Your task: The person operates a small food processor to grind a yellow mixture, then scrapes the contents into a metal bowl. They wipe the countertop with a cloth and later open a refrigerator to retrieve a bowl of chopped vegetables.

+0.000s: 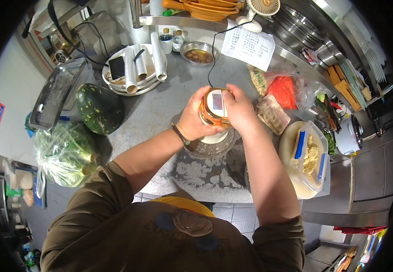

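Observation:
Both of my hands grip a copper-coloured appliance with a white top (216, 102) above the middle of the metal table. My left hand (193, 117) wraps around its left side, fingers and thumb closed on it. From the right, my right hand (238, 110) holds it with the thumb on top. A black cord seems to run up from behind it, past the small fan (264, 10). Below the appliance lies a clear round bowl or lid (213, 151) with a white round thing (213, 137) in it, partly hidden by my hands.
Left are a green winter squash (98, 108), bagged vegetables (65, 153) and stacked plates (114, 89) bearing film rolls and a phone. A steel bowl of liquid (199, 54) stands at the back. Right are a folded cloth (273, 114), plastic bags and a food container (310, 156). A metal shelf edge runs behind.

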A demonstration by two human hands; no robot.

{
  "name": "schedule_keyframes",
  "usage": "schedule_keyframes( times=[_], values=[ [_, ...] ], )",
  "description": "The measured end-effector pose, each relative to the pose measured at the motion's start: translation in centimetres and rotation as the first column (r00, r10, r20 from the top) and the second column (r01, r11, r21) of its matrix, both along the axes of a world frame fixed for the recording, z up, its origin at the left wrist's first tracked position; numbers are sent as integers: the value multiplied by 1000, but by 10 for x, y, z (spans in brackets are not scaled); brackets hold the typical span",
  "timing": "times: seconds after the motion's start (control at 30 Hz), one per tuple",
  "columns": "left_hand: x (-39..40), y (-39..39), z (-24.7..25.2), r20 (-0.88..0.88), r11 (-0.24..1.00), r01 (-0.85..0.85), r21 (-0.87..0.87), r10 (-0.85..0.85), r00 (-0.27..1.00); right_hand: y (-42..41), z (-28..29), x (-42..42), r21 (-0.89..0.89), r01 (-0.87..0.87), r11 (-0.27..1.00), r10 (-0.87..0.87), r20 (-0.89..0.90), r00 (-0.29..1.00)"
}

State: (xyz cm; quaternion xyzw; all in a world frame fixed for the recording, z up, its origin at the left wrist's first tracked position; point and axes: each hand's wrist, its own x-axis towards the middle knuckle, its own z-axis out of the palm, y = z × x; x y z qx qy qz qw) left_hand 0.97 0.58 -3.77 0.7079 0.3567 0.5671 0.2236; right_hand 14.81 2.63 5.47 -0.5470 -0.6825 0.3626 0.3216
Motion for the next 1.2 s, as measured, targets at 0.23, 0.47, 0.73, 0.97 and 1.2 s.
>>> schedule_keyframes(
  times=[0.23,0.47,0.73,0.97,1.2],
  values=[
    [5,1,-3,122,1000,-27,-4,28,992,0,0,-1,21,-8,1000,8,3,1000],
    [4,1,-3,89,998,-59,-20,61,994,0,1,-1,8,-1,1000,1,8,1000],
    [5,1,-6,97,998,-52,-23,54,994,1,-2,0,3,-5,1000,5,-15,1000],
    [4,3,-5,125,999,-43,-31,46,991,0,4,-3,-22,-7,1000,6,-20,1000],
    [8,5,-7,182,1000,-16,-3,17,983,12,-17,3,20,-3,1000,3,-23,1000]
  ],
)
